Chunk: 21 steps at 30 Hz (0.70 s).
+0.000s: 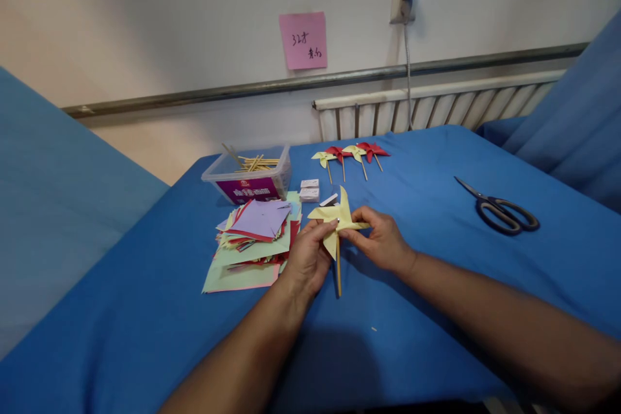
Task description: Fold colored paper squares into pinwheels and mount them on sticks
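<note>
Stick box: the clear plastic box [252, 190] is at 10 o'clock from the yellow paper pinwheel [343, 217]; its open top perhaps makes the wooden sticks [257, 163] easy to take.
Coloured paper: the sheets [259, 218] lie piled at 9 o'clock, probably for near reach.
Left grip: the left hand [310, 255] pinches the pinwheel near its centre, seemingly to keep the folds together.
Held pinwheel: between both hands, above the blue-covered surface [417, 343], stick toward 6 o'clock.
Pinwheel row: four pinwheels [356, 152] at 12 o'clock, likely away from handling.
Right grip: the right hand [383, 239] pinches the 3 o'clock blade, perhaps to steady it.
Scissors: black-handled [504, 215], at 3 o'clock, well apart.
</note>
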Available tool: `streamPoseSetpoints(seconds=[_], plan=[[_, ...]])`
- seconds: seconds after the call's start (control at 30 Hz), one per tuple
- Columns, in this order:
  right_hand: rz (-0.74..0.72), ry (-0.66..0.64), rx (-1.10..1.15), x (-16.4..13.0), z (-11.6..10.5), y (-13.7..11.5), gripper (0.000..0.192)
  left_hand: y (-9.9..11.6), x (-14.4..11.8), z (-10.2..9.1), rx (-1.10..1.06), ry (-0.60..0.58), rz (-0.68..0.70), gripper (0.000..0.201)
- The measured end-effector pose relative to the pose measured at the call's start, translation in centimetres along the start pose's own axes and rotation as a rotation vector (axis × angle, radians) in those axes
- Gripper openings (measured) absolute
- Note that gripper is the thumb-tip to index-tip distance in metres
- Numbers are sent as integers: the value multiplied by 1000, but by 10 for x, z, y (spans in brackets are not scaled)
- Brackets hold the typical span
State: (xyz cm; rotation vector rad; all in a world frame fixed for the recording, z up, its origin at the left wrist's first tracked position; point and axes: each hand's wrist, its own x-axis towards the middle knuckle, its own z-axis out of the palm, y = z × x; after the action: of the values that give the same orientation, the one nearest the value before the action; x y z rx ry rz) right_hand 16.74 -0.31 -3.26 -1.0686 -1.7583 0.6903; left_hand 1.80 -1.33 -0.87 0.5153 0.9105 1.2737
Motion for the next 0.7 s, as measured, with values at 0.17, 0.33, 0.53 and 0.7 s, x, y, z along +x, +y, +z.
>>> streamPoseSetpoints(seconds=[0.17, 0.33, 0.53, 0.7], plan=[[-35, 34, 47, -2, 1, -2, 31, 3, -1, 1, -8, -17, 1, 18], [-202, 182, -11, -2, 0, -1, 41, 8, 0, 3, -10, 46, 71, 19], [-284, 157, -80, -1, -2, -1, 34, 2, 0, 3, 22, 38, 85, 20], [-318, 183, -111, -1, -2, -1, 33, 1, -2, 4, 49, 44, 108, 22]])
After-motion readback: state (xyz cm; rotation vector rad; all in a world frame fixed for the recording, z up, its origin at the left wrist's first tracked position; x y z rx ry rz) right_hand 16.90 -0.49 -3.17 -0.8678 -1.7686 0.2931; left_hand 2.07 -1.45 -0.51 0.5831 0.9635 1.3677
